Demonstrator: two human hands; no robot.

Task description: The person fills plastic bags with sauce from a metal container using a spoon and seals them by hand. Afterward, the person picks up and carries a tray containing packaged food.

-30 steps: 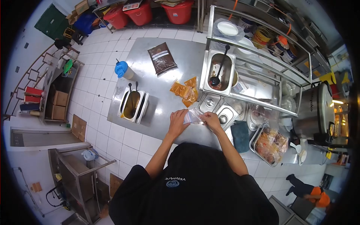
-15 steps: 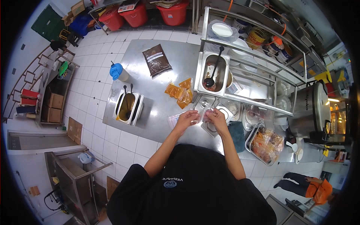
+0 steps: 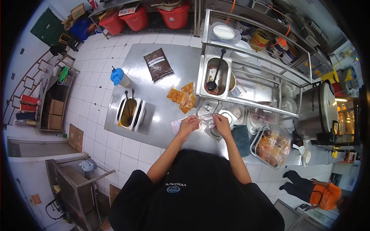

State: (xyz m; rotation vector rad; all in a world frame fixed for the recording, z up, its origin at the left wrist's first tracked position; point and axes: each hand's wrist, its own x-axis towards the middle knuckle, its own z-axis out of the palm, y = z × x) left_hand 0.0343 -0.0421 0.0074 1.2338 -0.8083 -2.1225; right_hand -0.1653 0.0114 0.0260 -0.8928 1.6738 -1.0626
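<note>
A clear plastic bag (image 3: pixel 207 121) is stretched between my two hands above the steel table's near edge. My left hand (image 3: pixel 189 126) pinches one side of it, beside a flat clear packet with printing (image 3: pixel 175 125) on the table. On the other side, my right hand (image 3: pixel 222 124) grips the bag between thumb and fingers, over steel container lids (image 3: pixel 213 133). Beyond my hands lie orange sauce bags (image 3: pixel 182 98) and a dark brown filled bag (image 3: pixel 158 65). A steel pan with a black ladle (image 3: pixel 216 75) sits at the rack's left end.
Steel pans with ladles (image 3: pixel 130 111) and a blue-lidded bottle (image 3: pixel 119 77) stand on the table's left. At right are a dark green cloth (image 3: pixel 241 140), a tray of bagged food (image 3: pixel 271 149) and a large cooker (image 3: pixel 314 111). A person in orange (image 3: pixel 323 195) is at far right.
My hands have moved apart, spreading the clear plastic bag wider between them. The person in orange has shifted slightly. The whole view has tilted a little.
</note>
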